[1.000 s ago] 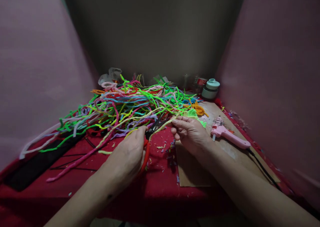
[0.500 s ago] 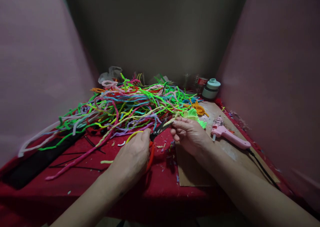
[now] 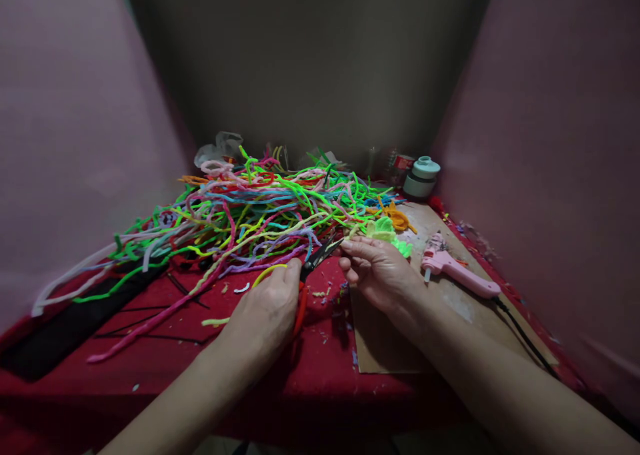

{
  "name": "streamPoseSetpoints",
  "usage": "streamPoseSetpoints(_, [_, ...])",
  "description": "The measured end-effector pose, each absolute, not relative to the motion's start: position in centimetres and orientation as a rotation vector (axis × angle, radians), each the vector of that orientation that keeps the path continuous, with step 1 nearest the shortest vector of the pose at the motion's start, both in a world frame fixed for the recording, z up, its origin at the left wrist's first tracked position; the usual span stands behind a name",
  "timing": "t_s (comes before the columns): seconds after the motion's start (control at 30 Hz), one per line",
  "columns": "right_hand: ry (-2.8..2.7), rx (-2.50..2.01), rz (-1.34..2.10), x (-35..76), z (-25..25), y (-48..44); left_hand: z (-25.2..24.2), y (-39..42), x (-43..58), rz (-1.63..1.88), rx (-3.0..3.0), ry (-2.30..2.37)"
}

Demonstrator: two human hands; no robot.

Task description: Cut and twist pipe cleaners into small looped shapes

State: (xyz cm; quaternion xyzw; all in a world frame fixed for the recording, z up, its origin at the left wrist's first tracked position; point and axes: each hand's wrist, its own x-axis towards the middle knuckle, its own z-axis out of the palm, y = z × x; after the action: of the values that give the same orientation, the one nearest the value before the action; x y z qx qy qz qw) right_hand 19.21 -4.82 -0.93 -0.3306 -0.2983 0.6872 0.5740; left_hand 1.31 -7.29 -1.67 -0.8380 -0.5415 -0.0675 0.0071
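My left hand is closed round the orange-red handles of a pair of scissors, whose dark blades point right and away from me. The blades meet a pale yellow pipe cleaner beside my right fingertips. My right hand is closed in a pinch on that pipe cleaner, partly hidden by its fingers. Just beyond the right hand is a green fuzzy piece with petal-like loops. A tangled heap of coloured pipe cleaners lies behind both hands.
A pink glue gun with a black cord lies on a cardboard sheet at the right. Behind it are an orange pipe cleaner bundle and a pale green jar. Red cloth covers the table, dotted with fuzzy scraps.
The scissor blades have drawn closer together at the pipe cleaner by my right fingertips. Both hands stay nearly in place, and the whole view has shifted slightly.
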Motion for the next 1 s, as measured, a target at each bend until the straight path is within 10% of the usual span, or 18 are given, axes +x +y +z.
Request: streamPoseSetpoints(1.0, [-0.731,-0.812,1.593,19.2,-0.7,-4.7,-1.6,-7.0,1.0,-0.116,-2.588,-1.603])
